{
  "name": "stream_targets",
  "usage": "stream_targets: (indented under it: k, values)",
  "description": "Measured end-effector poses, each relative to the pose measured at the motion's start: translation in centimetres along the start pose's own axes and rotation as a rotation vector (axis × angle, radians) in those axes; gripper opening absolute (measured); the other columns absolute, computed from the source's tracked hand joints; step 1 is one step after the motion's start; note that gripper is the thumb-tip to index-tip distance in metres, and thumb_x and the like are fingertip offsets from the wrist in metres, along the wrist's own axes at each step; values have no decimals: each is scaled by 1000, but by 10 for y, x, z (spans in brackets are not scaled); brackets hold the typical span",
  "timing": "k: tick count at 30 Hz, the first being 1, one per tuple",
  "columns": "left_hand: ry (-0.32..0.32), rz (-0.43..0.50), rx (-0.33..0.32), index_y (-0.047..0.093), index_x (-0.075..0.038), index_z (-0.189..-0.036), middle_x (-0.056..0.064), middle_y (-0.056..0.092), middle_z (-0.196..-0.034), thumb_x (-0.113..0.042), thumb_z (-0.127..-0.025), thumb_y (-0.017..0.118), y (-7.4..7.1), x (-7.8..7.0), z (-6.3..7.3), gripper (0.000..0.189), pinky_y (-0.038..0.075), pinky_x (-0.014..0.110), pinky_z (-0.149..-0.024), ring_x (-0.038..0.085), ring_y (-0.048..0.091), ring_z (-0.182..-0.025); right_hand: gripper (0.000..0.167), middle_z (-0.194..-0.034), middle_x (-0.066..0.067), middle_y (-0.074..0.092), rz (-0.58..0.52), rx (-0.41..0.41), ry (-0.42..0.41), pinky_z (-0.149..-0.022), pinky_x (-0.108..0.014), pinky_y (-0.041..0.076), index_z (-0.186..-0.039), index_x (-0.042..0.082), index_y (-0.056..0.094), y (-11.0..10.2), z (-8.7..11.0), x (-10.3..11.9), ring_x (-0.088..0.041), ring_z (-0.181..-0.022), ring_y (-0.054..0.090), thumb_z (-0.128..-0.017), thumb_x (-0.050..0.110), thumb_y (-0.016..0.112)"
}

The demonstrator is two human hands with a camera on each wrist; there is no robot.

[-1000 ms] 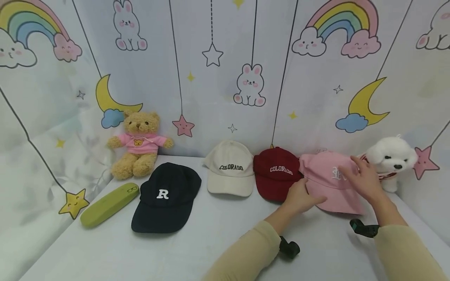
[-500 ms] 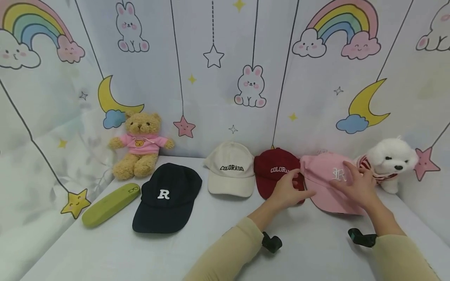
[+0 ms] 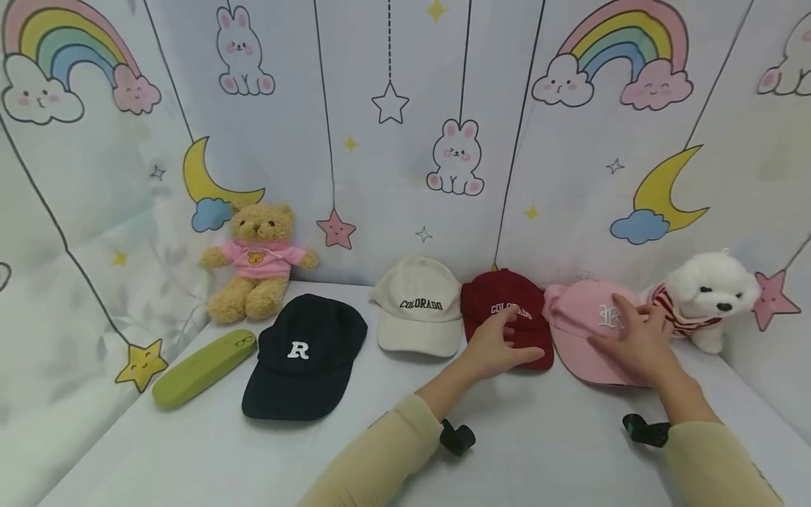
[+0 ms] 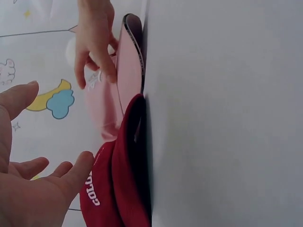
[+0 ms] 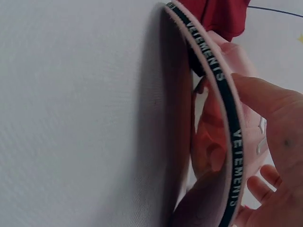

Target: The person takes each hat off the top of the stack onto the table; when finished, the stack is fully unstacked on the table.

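My left hand (image 3: pixel 491 350) is in front of the dark red cap (image 3: pixel 505 285), its fingers spread and holding nothing. In the left wrist view the same hand (image 4: pixel 40 194) has its fingers apart beside that cap's "COLORADO" lettering. The pink cap (image 3: pixel 579 348) sits to the right, with my right hand (image 3: pixel 643 346) over the right side of its crown. Seen from the right wrist, the thumb (image 5: pixel 258 92) lies by the pink cap's brim (image 5: pixel 229 118), whose dark edge reads "VETEMENTS". The other fingers are loosely bent near the crown, and whether they press on it is unclear.
A cream cap (image 3: pixel 418 338) stands left of the red one, and a black cap (image 3: pixel 294 391) lies farther left and forward. Beyond are a green glasses case (image 3: pixel 203 370) and a teddy bear (image 3: pixel 256 260). A white plush dog (image 3: pixel 712 289) sits behind the right hand, against the printed backdrop.
My left hand has moved left from the pink cap's edge to in front of the red cap. The right hand has shifted slightly left and down along the pink cap.
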State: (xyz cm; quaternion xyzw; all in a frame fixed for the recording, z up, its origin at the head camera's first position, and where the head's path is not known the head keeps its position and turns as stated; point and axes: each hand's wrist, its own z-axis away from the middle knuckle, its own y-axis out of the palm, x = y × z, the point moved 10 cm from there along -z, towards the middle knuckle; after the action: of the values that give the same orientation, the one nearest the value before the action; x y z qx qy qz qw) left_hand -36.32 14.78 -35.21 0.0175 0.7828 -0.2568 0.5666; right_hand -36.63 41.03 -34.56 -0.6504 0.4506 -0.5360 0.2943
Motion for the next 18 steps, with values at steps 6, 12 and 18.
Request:
stream_targets:
  k: [6,12,18]
  values:
    - [16,-25,22,43,-10,-152,7,52,-145,-28,-84,85,-14,2,6,82,49,20,-90,23,58,-120,106,-133,-39,12,23,24,-13,-79,-73,34,-160,4,14,4,-5,-3,-59,-119,11,-88,56,72]
    - [-6,-2,22,40,-7,-153,10,49,-147,-26,-85,84,-31,8,13,84,49,22,-93,25,56,-122,109,-133,-42,12,49,51,-2,-79,-75,35,-160,4,12,5,-10,-3,-60,-119,11,-87,57,73]
    - [-25,13,16,38,-8,-155,9,47,-149,-25,-85,84,-45,14,19,85,49,25,-95,27,55,-124,110,-132,-44,10,71,90,17,-79,-77,35,-159,4,10,7,-13,-6,-62,-119,11,-86,56,73]
